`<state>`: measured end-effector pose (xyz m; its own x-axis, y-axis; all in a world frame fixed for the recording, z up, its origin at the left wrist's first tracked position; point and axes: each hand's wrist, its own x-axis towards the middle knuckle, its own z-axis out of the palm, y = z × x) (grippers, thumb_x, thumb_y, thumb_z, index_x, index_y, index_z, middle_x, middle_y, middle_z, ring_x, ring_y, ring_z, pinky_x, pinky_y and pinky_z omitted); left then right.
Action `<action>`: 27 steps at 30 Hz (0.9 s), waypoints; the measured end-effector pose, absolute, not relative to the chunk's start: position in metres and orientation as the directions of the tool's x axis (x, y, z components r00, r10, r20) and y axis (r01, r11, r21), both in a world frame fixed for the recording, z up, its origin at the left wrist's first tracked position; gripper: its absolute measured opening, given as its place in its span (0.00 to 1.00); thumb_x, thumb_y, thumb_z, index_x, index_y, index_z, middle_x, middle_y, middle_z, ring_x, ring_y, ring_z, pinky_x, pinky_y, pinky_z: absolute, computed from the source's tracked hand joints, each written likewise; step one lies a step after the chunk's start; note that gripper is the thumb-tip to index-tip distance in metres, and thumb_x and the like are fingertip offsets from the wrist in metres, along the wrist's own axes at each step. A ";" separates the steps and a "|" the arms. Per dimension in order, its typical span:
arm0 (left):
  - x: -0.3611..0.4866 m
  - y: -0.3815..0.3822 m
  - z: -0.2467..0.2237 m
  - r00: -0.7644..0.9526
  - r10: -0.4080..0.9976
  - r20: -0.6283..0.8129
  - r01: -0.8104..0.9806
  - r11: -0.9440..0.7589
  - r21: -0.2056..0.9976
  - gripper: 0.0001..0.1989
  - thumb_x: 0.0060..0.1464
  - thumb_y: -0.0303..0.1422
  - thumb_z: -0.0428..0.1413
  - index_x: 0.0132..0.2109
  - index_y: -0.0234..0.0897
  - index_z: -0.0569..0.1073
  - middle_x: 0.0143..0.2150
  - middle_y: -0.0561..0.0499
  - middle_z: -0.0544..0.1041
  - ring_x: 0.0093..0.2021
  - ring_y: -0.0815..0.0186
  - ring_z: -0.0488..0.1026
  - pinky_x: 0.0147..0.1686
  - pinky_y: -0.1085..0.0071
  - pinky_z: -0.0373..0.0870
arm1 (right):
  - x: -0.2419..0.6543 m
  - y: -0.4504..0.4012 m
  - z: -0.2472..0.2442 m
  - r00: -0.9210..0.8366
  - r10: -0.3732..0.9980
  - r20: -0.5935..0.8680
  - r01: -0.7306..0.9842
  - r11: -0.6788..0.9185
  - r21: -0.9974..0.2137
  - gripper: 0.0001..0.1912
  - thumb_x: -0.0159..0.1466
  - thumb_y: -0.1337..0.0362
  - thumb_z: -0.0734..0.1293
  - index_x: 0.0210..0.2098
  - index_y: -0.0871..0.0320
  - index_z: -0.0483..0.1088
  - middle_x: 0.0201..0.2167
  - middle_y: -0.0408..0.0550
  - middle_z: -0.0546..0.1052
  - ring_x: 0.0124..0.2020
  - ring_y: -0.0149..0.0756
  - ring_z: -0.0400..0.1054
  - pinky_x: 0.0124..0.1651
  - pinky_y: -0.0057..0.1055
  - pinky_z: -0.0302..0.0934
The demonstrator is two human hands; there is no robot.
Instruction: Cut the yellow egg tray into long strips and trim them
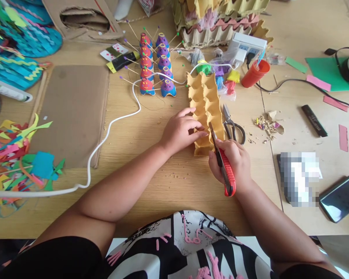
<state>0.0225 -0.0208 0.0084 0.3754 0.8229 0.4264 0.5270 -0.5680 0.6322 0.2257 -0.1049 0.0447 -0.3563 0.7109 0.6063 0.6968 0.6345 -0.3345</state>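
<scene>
A strip of yellow egg carton [211, 93], two cups wide, lies lengthwise on the wooden table in front of me. My left hand [182, 131] rests on its left edge, fingers spread over the cups and apart. My right hand [232, 161] is closed round a red utility knife [228, 172], whose blade points forward onto the carton's lower right part. Whether the blade cuts into the carton is too small to tell. Black-handled scissors [234, 128] lie just right of the carton, close to my right hand.
Painted carton figures [147, 64] with pins stand behind, left of centre. A white cable [113, 120] crosses the table to a power strip [247, 46]. An orange cup [256, 73] leans beside it. Cardboard [69, 116] and paper scraps lie left; a phone [341, 198] lies right.
</scene>
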 end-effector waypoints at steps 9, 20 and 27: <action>0.025 -0.026 0.012 0.343 0.848 0.405 0.539 -0.530 0.655 0.01 0.56 0.31 0.66 0.37 0.39 0.84 0.31 0.49 0.82 0.65 0.49 0.75 0.59 0.54 0.76 | 0.228 -0.110 0.051 -0.387 0.714 0.584 0.719 0.630 -0.293 0.13 0.62 0.67 0.68 0.46 0.54 0.66 0.28 0.44 0.74 0.27 0.38 0.67 0.32 0.35 0.64; 0.025 -0.023 0.008 0.360 0.835 0.415 0.524 -0.549 0.651 0.04 0.57 0.31 0.66 0.33 0.40 0.83 0.31 0.49 0.82 0.65 0.48 0.75 0.61 0.51 0.75 | 0.229 -0.103 0.049 -0.400 0.716 0.573 0.717 0.633 -0.290 0.13 0.63 0.67 0.68 0.47 0.53 0.66 0.29 0.43 0.74 0.27 0.37 0.67 0.33 0.34 0.64; 0.026 -0.024 0.009 0.355 0.846 0.397 0.530 -0.532 0.661 0.04 0.57 0.31 0.66 0.33 0.40 0.83 0.30 0.49 0.82 0.65 0.49 0.75 0.61 0.51 0.75 | 0.231 -0.107 0.048 -0.401 0.705 0.585 0.701 0.648 -0.300 0.14 0.62 0.69 0.68 0.46 0.53 0.66 0.27 0.42 0.73 0.26 0.36 0.66 0.33 0.34 0.63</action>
<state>0.0257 -0.0240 0.0094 0.3550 0.8464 0.3970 0.5296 -0.5320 0.6606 0.2309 -0.1068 0.0483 -0.4013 0.7050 0.5848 0.7005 0.6475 -0.3000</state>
